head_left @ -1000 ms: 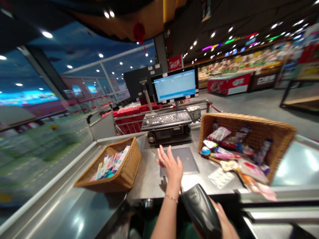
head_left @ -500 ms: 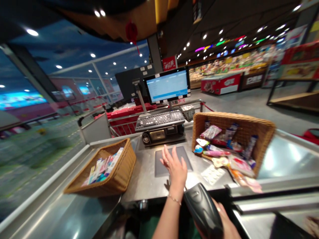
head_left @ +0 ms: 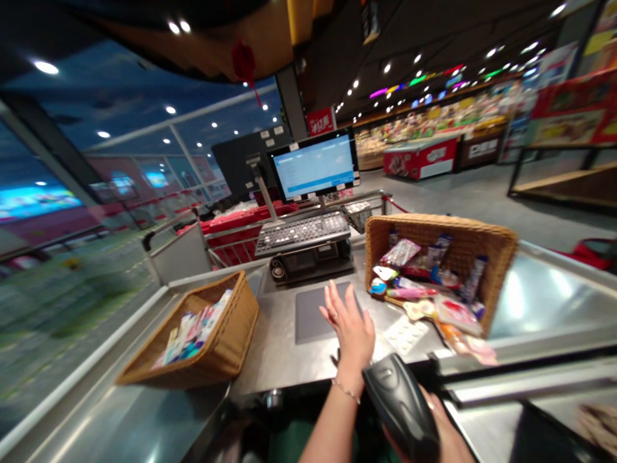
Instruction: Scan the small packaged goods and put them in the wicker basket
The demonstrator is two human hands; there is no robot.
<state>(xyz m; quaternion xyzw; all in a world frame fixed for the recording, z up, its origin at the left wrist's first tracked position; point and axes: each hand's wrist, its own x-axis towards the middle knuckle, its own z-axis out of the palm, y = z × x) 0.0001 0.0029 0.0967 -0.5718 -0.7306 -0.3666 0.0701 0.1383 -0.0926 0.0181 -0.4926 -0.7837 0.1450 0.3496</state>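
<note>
My left hand (head_left: 354, 331) hovers over the metal counter with its fingers spread and nothing in it. Below its fingers lies a flat grey pad (head_left: 308, 315). My right hand (head_left: 441, 421) is wrapped round a black barcode scanner (head_left: 400, 402), whose head points up and forward beside my left wrist. The scanner hides most of the right fingers. To the right, a wicker basket (head_left: 443, 225) lies tilted toward me, holding several packaged goods. A white blister-like sheet (head_left: 405, 333) and an orange-and-pink packet (head_left: 465, 341) lie at its front edge.
Another wicker basket (head_left: 236, 334) with packets stands at the left of the counter. Behind the pad are a keyboard (head_left: 303, 233) and a lit monitor (head_left: 315, 166). A metal rail (head_left: 139, 315) runs along the left side. Farther back stands a red-and-white freezer (head_left: 419, 159).
My left hand has moved slightly right, from over the middle of the pad toward its right edge. The scanner stays in my right hand. The whole view has shifted a little.
</note>
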